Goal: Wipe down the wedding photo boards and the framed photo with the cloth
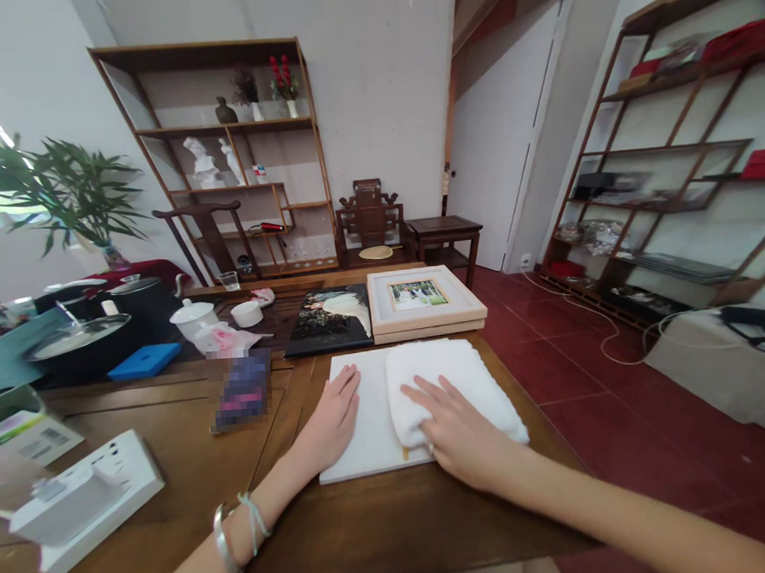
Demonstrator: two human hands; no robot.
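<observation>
A flat white panel (365, 426) lies on the wooden table in front of me. My left hand (335, 415) rests along its left edge with the fingers stretched out, holding nothing. Covering the panel's right part is a folded white towel (471, 367), thick and soft-looking. On top of this towel lies my right hand (459, 429), palm down and fingers spread, pressing on the cloth. My right thumb is mostly hidden. A small yellowish spot on the panel shows below the towel's lower left corner.
Behind the panel lie a framed photo (428, 297) and a dark picture (329, 318). To the left stand a white power strip (101, 502), a blue block (144, 361), a lidded pan (78, 338) and a white lidded bowl (193, 317). The table's right edge (546, 415) is close to the towel.
</observation>
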